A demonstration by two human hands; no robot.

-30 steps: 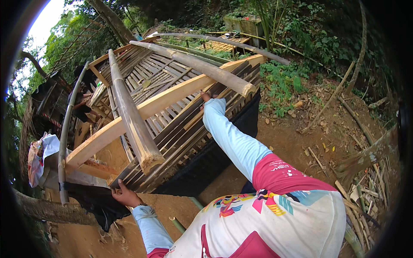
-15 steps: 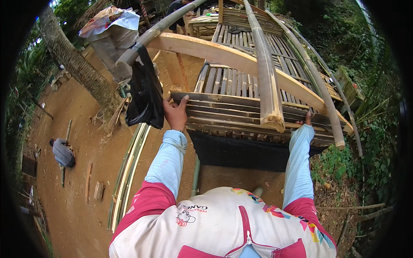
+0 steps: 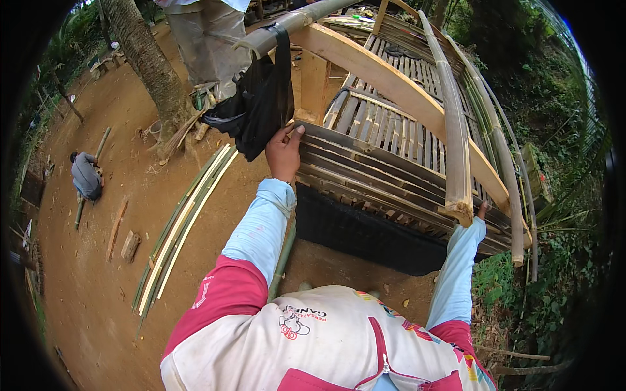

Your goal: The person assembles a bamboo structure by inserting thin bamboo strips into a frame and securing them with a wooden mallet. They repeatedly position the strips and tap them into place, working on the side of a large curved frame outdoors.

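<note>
My left hand (image 3: 283, 155) grips the left end of a dark split-bamboo slat (image 3: 375, 155), thumb over its upper edge. This slat is the topmost of several that run across the near end of a bamboo frame. Toward the slat's right end is my right hand (image 3: 482, 210), where only a finger or thumb shows over the slats; the rest is hidden. A round bamboo pole (image 3: 454, 130) passes just left of it. Close above my left hand hangs a black plastic bag (image 3: 264, 104). Behind the slats stands a curved wooden beam (image 3: 391, 78).
A slatted bamboo platform (image 3: 398, 133) stretches away beyond the beam. Black sheeting (image 3: 365, 228) hangs below the slats. Long bamboo strips (image 3: 186, 225) lie on the dirt at left, near a wood block (image 3: 130, 246). A person (image 3: 86, 176) crouches farther left, beyond them.
My view has turned, so the frame sits farther right and tilts down to the right. Both hands stay at the slat's ends. The plastic bag has swung and changed shape.
</note>
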